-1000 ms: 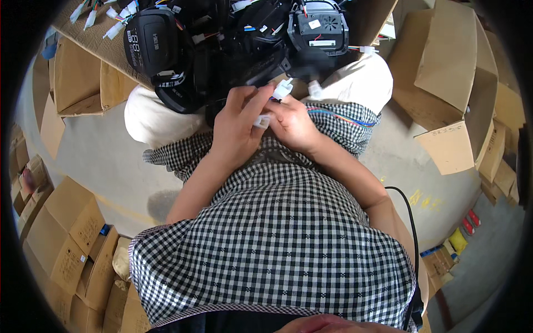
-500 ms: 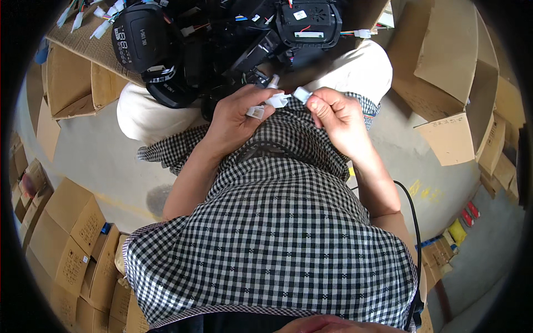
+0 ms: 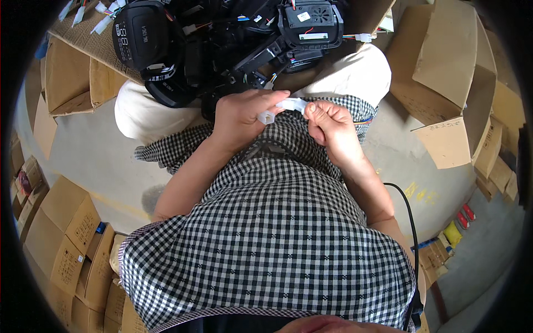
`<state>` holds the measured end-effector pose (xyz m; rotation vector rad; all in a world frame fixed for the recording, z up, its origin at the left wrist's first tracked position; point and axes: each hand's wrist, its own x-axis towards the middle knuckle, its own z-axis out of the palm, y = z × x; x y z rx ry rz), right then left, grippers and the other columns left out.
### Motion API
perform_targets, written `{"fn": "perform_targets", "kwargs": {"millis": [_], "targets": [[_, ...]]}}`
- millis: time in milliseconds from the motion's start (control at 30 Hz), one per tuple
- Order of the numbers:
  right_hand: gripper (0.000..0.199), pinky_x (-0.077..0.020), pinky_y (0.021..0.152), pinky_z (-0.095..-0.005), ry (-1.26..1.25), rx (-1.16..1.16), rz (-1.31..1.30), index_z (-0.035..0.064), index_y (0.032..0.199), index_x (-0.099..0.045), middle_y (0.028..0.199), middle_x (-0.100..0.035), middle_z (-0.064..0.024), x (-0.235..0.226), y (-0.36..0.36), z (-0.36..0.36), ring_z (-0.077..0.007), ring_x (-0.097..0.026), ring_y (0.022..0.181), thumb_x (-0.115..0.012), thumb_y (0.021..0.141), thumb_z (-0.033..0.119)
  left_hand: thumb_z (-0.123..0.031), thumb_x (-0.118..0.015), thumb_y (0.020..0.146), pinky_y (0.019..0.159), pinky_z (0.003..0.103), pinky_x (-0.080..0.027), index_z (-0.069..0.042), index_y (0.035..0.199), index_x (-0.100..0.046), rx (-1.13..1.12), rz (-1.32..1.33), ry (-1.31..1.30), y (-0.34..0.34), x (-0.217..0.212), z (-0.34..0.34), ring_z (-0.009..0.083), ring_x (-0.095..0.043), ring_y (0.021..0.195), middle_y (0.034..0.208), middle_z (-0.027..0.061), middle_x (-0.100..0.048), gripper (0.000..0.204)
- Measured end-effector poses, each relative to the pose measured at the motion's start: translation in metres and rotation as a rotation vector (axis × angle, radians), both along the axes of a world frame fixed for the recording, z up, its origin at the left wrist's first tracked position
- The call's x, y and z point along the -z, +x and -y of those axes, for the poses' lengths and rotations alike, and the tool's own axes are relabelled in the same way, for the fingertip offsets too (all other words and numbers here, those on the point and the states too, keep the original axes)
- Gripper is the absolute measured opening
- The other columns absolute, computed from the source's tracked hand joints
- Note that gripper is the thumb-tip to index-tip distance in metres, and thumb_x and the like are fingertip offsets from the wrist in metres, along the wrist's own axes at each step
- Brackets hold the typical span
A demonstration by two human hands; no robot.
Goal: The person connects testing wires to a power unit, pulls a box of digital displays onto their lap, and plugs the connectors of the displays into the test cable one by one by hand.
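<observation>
In front of my lap, my left hand (image 3: 240, 115) is closed around white plastic wire connectors. One white connector (image 3: 266, 117) pokes out below its fingers with its open end showing. A second white connector (image 3: 286, 104) sticks out at its fingertips and meets the white connector pinched by my right hand (image 3: 332, 123). The two pieces touch end to end; how far one sits inside the other I cannot tell. Thin coloured wires (image 3: 363, 121) trail out beside my right hand. Just beyond lie black display units (image 3: 145, 36) with wires and connectors.
A cardboard box (image 3: 95, 53) piled with black units stands beyond my knees, one unit with a speaker grille (image 3: 311, 22) at its right. Open cartons (image 3: 444, 66) stand at the right, and more cartons (image 3: 66, 238) at the lower left. A black cable (image 3: 412, 222) hangs by my right arm.
My right hand has moved slightly left and down, bringing its connector from just apart to touching the one in my left hand. The left hand has shifted slightly right.
</observation>
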<state>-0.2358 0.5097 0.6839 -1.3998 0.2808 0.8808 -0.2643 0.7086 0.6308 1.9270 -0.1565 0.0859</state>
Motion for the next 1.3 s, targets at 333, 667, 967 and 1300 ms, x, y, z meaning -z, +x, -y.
{"fn": "perform_targets", "kwargs": {"millis": [333,667,967,1300], "targets": [[0.026,-0.0189,0.038,-0.0205,-0.067,-0.068,-0.284,0.0047,0.079,-0.059,0.052,-0.042,0.0050,-0.002,-0.009,0.018,-0.0028,-0.030,0.042,-0.056,0.095,0.025,-0.018,-0.071,0.076,0.069,0.034,-0.051,-0.012,0.102,-0.069,0.543,-0.254,0.086,0.017,0.004,0.001,0.0262,-0.067,0.079,0.088,0.0085,-0.069,0.027],[0.016,-0.0486,0.060,-0.0303,-0.856,-0.365,0.753,0.0030,0.083,-0.062,0.078,-0.065,-0.0084,0.017,0.030,0.021,-0.0180,-0.061,0.064,-0.057,0.092,0.015,-0.021,-0.061,0.088,0.072,0.033,-0.049,-0.005,0.100,-0.059,0.092,-0.465,-0.083,0.006,-0.005,-0.008,0.0248,-0.065,0.078,0.086,0.0144,-0.066,0.020],[0.008,-0.0506,0.081,-0.0377,-0.714,-0.895,1.364,0.0024,0.078,-0.063,0.116,-0.058,-0.0112,0.068,0.069,-0.023,-0.0304,-0.061,0.096,-0.064,0.071,0.005,-0.011,-0.047,0.097,0.076,0.022,-0.041,-0.004,0.101,-0.053,-0.239,-0.107,-0.676,0.002,-0.002,-0.035,0.0085,-0.049,0.080,0.105,0.0105,-0.062,0.010],[0.018,-0.0508,0.066,-0.0325,-0.684,-0.128,1.738,0.0034,0.087,-0.065,0.095,-0.062,-0.0120,-0.028,0.050,-0.037,-0.0261,-0.062,0.077,-0.070,0.070,0.003,-0.013,-0.069,0.084,0.061,0.029,-0.041,-0.001,0.089,-0.057,-0.177,0.359,-0.523,-0.024,-0.037,-0.063,0.0164,-0.052,0.068,0.074,0.0071,-0.060,0.018]]}}
